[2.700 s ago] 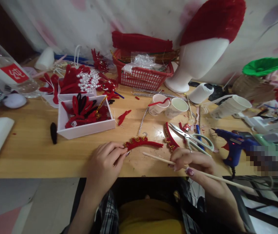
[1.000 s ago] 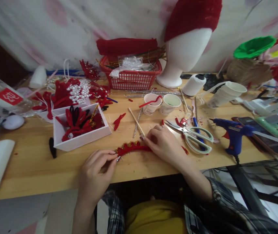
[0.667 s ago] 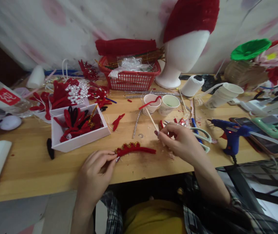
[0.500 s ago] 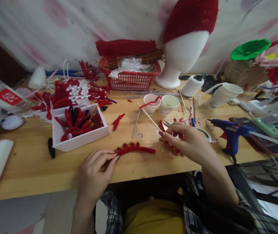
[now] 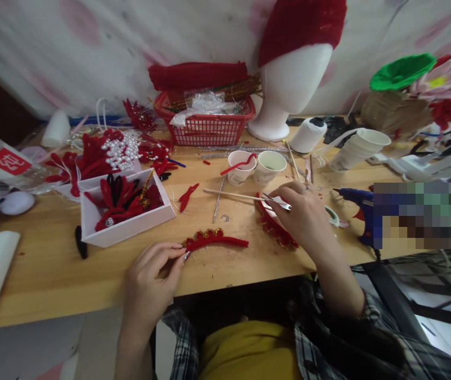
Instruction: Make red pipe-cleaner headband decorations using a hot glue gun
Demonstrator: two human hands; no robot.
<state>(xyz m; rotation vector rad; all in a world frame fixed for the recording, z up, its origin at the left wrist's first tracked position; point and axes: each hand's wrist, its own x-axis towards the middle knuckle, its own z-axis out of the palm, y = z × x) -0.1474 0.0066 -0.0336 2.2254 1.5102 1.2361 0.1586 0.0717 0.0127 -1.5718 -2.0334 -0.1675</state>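
Note:
Between thumb and fingertips, my left hand [image 5: 154,279] pinches the left end of a curved red fuzzy strip [image 5: 217,241] with gold trim along its upper edge. My right hand [image 5: 302,214] is bent over the work surface, its fingers closed around the scissors [image 5: 276,201], whose metal tips point left. A thin wooden stick [image 5: 231,195] lies level, its right end close to those tips. Just below and left of my right hand is a second red piece with gold edging [image 5: 272,229].
A white box [image 5: 130,227] of red and black pieces stands left. Behind are a red basket [image 5: 209,130], two paper cups [image 5: 271,169] and a foam head [image 5: 292,79] wearing red. A blue glue gun [image 5: 362,203] lies right; a bottle [image 5: 7,158] is far left.
My right hand has moved slightly up and away from me, onto the scissors. The wooden stick has gone from slanted to nearly level. My left hand keeps its pinch on the strip.

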